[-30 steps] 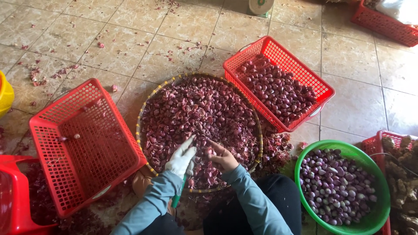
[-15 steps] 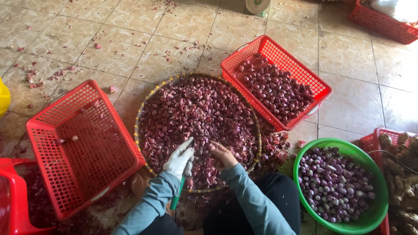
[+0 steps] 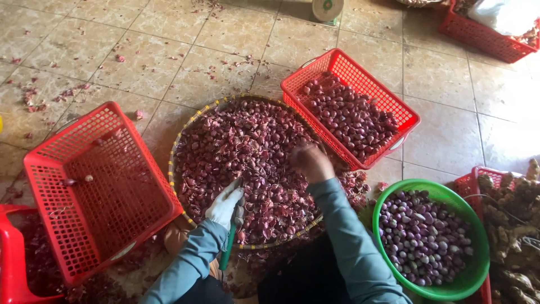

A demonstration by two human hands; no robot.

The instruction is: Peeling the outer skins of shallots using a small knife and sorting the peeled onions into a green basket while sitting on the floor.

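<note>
Two hands are working the shallots (image 3: 247,152) heaped in the tray (image 3: 181,135). Your gloved left hand (image 3: 225,204) is gripping a green-handled knife (image 3: 227,247); your right hand (image 3: 311,163) is reaching in, blurred, grip unclear. Sorting appears underway; next calls for a firm pick.

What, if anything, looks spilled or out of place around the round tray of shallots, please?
Shallots and skins have spilled over the round woven tray's near rim onto the tiled floor, beside the green basin. Loose peel scraps also litter the tiles at far left.
</note>
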